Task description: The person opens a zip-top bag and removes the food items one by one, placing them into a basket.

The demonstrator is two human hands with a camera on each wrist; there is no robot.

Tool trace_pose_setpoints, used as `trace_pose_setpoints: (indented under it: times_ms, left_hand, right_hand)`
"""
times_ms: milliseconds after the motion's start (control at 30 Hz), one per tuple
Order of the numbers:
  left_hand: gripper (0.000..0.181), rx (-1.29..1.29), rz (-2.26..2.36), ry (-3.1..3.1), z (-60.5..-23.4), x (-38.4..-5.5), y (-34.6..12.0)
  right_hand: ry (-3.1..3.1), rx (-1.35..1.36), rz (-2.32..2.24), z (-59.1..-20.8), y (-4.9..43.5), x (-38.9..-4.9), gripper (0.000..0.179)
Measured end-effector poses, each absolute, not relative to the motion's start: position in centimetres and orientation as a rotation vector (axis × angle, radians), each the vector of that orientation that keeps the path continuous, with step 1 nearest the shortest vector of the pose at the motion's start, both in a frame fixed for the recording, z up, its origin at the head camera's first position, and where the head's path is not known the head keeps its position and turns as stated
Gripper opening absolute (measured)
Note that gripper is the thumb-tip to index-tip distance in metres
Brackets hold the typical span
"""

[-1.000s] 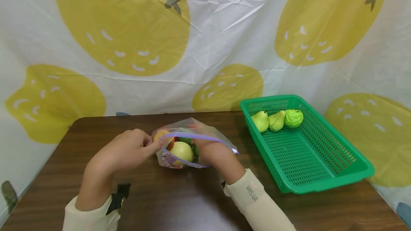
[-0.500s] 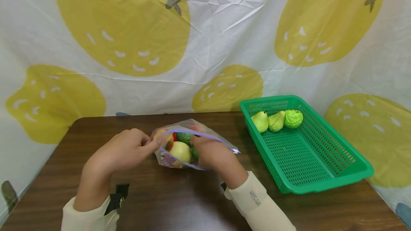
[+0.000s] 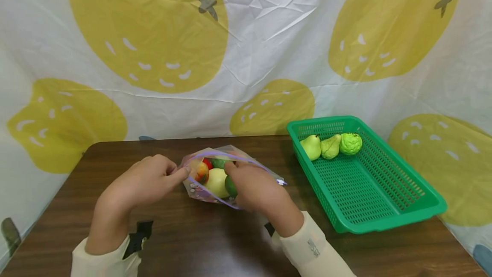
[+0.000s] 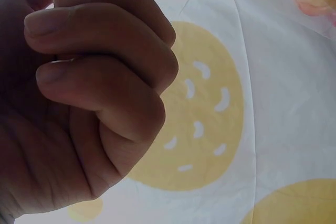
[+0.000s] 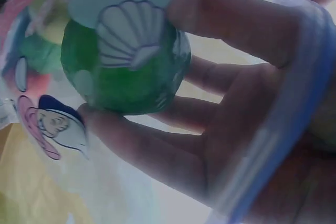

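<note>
A clear zip bag (image 3: 200, 193) with a purple zip edge lies on the table, its mouth spread. Inside are a pale yellow-green round fruit (image 3: 216, 183), a red-and-orange fruit (image 3: 202, 173) and other red and green pieces. My left hand (image 3: 147, 178) pinches the bag's left edge between thumb and fingers; the left wrist view (image 4: 100, 77) shows the other fingers curled. My right hand (image 3: 257, 187) reaches in through the mouth. The right wrist view, looking through the printed plastic, shows its fingers and thumb around a dark green round fruit (image 5: 126, 77).
To the right stands a green plastic basket (image 3: 384, 221) holding a pear (image 3: 311, 147), a wrinkled pear-shaped fruit (image 3: 330, 146) and a bumpy green fruit (image 3: 350, 143) at its back left. A lemon-print cloth (image 3: 246, 54) hangs behind the brown table (image 3: 184, 243).
My right hand has drawn slightly toward me and to the right, and more of the bag's mouth and dark green fruit shows. The left hand keeps its pinch, barely shifting left.
</note>
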State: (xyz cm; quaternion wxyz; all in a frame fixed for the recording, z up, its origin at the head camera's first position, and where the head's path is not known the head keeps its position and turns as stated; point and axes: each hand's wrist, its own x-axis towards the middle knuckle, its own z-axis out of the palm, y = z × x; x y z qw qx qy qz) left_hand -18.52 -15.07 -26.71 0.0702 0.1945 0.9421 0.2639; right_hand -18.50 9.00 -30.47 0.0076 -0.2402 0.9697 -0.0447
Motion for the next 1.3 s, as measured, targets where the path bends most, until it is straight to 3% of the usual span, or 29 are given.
trace_pose_setpoints:
  times_ms: [700,1300]
  left_hand:
    - [0.05,0.604,0.783,2.844,-26.9,-18.7,-15.2]
    - [0.05,0.576,0.761,2.852,-26.8,-18.6,-15.4]
  right_hand:
    - [3.141,-0.972,-0.11,-27.8,9.8,-15.4,0.066]
    - [3.191,-1.06,-0.306,-26.3,10.6,-13.3,0.062]
